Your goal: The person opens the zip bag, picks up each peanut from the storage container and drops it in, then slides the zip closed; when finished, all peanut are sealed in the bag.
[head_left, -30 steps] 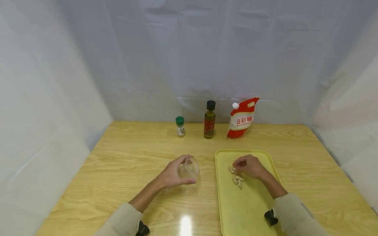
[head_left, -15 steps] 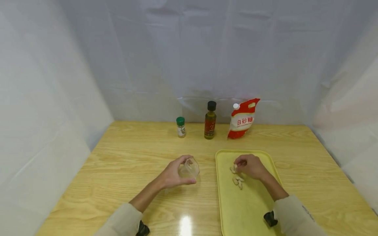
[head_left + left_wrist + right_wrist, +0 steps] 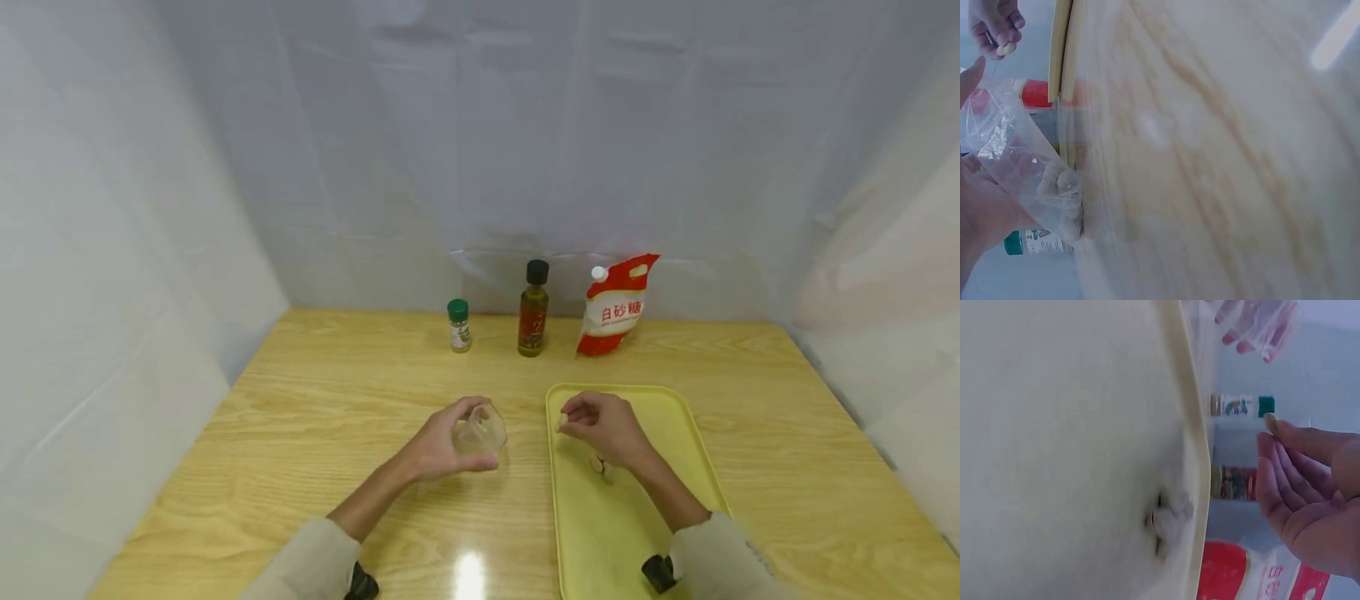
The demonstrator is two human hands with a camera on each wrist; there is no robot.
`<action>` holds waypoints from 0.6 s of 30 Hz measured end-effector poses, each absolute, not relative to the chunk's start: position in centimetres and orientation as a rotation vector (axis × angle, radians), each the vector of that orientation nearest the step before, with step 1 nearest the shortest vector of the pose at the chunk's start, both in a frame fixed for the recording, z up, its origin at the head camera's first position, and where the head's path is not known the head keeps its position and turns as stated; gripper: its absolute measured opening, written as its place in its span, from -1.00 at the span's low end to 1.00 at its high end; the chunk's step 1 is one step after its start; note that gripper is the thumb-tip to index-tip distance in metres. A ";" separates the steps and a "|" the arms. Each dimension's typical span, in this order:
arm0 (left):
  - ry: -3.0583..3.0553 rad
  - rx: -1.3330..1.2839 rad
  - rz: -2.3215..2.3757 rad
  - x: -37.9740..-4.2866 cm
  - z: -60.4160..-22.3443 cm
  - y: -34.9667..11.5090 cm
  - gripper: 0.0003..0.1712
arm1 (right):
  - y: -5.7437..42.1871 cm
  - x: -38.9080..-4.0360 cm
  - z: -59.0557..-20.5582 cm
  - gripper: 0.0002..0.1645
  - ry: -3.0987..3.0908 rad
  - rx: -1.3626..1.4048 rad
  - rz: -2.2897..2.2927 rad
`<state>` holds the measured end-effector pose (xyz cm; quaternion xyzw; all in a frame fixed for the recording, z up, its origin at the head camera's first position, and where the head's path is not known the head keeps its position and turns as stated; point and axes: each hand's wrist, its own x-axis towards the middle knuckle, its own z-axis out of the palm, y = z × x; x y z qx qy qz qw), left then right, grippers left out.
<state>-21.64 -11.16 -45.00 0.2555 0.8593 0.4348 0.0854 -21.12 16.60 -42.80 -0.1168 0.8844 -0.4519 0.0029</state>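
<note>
My left hand [image 3: 438, 442] holds a clear plastic bag [image 3: 482, 429] by its open mouth, thumb and fingers spread around the rim. Several peanuts [image 3: 1063, 190] lie in the bottom of the bag, seen through the film in the left wrist view. Over the left edge of the yellow tray [image 3: 630, 533], my right hand [image 3: 606, 427] pinches one peanut [image 3: 562, 421] between thumb and fingertips. The same peanut shows at the thumb tip in the right wrist view [image 3: 1270, 423]. More peanuts [image 3: 600, 467] rest on the tray, partly hidden beneath the right hand and wrist.
Along the back of the wooden table [image 3: 337, 375] stand a green-capped spice jar [image 3: 459, 327], a dark-capped oil bottle [image 3: 532, 312] and a red and white sugar pouch [image 3: 615, 308]. White sheeting [image 3: 480, 167] surrounds the table at the back and sides.
My right hand has lifted a peanut from the group on the tray and moved left with it, toward the bag. The left hand and bag have stayed in place.
</note>
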 end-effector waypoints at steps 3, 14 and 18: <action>2.565 0.758 1.300 -21.5 -45.0 -11.2 -0.01 | 15.2 -20.8 -42.9 -0.81 2.719 -0.350 -1.542; 2.541 0.753 1.285 -21.2 -44.8 -11.0 -0.01 | 10.7 -20.4 -43.4 -0.77 2.591 -0.561 -1.702; 2.555 0.756 1.280 -21.3 -44.6 -10.9 -0.01 | 9.9 -20.4 -43.3 -0.77 2.616 -0.641 -1.647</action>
